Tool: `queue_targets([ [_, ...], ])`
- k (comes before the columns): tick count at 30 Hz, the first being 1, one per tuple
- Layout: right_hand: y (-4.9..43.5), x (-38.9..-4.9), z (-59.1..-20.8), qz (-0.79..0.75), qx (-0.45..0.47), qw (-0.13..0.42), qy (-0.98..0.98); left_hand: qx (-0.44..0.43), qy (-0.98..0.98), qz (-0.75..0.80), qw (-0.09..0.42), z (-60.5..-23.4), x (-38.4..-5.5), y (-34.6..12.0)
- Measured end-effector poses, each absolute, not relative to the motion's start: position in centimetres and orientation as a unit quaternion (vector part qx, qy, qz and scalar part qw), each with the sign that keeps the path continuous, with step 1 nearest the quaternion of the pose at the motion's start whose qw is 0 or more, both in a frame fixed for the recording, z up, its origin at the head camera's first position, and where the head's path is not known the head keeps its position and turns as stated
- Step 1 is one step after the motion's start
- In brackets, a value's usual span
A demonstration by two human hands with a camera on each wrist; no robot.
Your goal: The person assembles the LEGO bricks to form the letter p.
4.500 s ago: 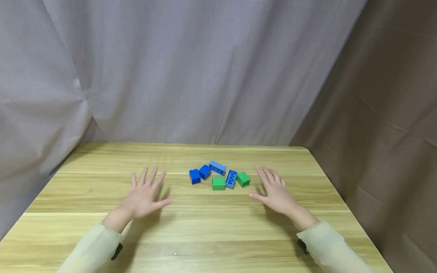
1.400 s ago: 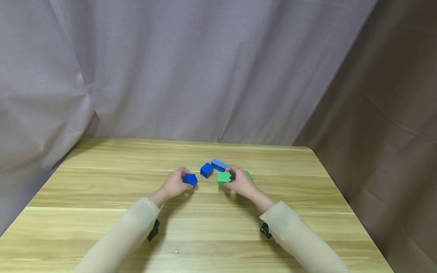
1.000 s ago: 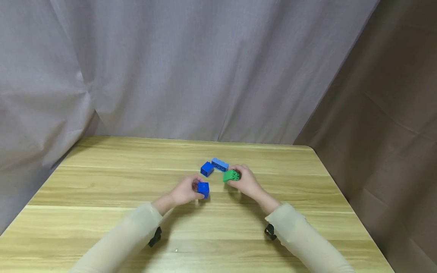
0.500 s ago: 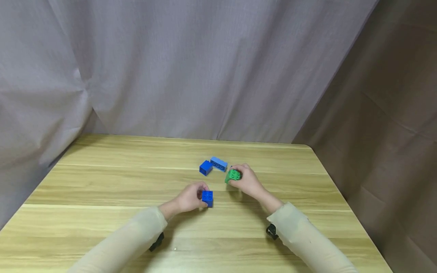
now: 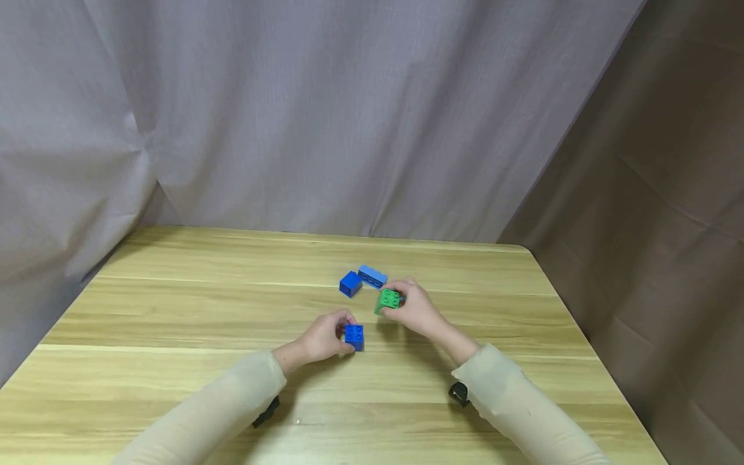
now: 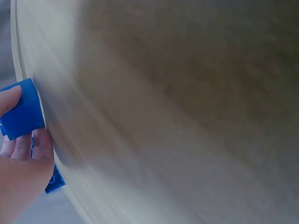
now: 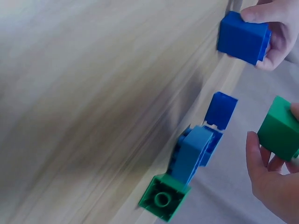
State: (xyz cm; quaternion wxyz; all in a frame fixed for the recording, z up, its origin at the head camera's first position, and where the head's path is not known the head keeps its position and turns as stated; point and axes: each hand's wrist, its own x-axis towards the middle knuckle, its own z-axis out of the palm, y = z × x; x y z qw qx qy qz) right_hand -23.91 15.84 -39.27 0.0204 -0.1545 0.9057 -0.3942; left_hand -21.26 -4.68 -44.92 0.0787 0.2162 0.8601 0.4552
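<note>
In the head view my left hand (image 5: 325,337) pinches a dark blue building brick (image 5: 354,338) between thumb and fingers, studs facing up. My right hand (image 5: 420,311) grips a green building brick (image 5: 388,300), also studs up, slightly farther back and to the right. The right wrist view shows that green brick (image 7: 279,128) held off the table, apart from the blue brick (image 7: 243,38) in the left hand. The left wrist view has the thumb on a smooth side of the blue brick (image 6: 24,109).
Behind the hands on the wooden table (image 5: 203,297) lie a dark blue brick (image 5: 351,284) and a longer light blue brick (image 5: 372,276). A second light blue brick (image 7: 191,151) and another green brick (image 7: 163,198) show in the right wrist view. A grey curtain (image 5: 279,116) hangs behind.
Both hands, spread and bare 4.5 seconds ago, have each picked up a brick. The left brought its blue one nearer and rightward; the right turned its green one studs up, lately shifting slightly left.
</note>
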Motion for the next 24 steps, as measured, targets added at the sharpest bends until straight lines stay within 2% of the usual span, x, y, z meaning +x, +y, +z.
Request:
queue_targets([
  [10, 14.4, -22.8, -39.1, -0.383, -0.204, 0.025, 0.901, 0.228, 0.861, 0.448, 0.078, -44.9, -21.2, -4.3],
  [17, 13.5, -22.2, -39.4, -0.39, -0.224, 0.058, 0.891, 0.232, 0.864, 0.439, 0.081, -44.8, -21.0, -4.2],
  [24, 13.2, -21.7, -39.7, -0.375, -0.259, 0.067, 0.888, 0.229, 0.861, 0.448, 0.077, -44.8, -20.9, -4.1],
])
